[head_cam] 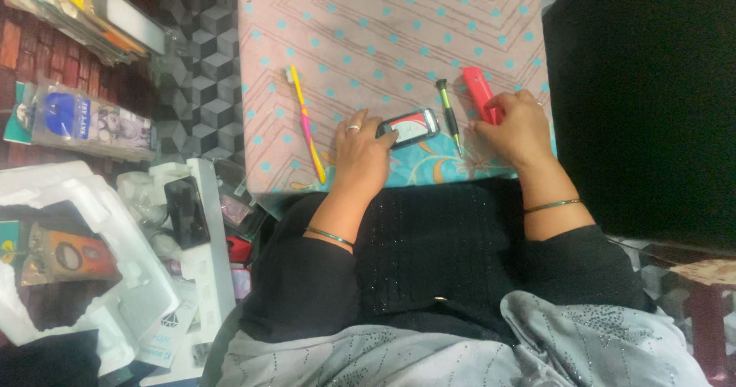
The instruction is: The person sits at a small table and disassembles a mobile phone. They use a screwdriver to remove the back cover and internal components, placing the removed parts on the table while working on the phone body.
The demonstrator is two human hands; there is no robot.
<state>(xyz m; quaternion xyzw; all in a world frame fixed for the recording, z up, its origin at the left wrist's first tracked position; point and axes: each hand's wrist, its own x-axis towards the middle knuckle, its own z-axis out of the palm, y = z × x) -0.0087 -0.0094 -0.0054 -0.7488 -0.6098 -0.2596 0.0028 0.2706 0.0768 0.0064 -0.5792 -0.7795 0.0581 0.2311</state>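
toothbrush [307, 123] on dotted cloth [399, 26] | white foam tray [115, 279] | packets [88, 118] left

A small table [399, 19] fills the upper middle of the frame, covered with a pink cloth dotted in teal. On it lie a yellow-and-pink toothbrush [306, 121] at the left, a small phone [409, 128] near the lower edge, a green-handled screwdriver [448, 114] just right of it, and a red tool [479, 92] farther right.
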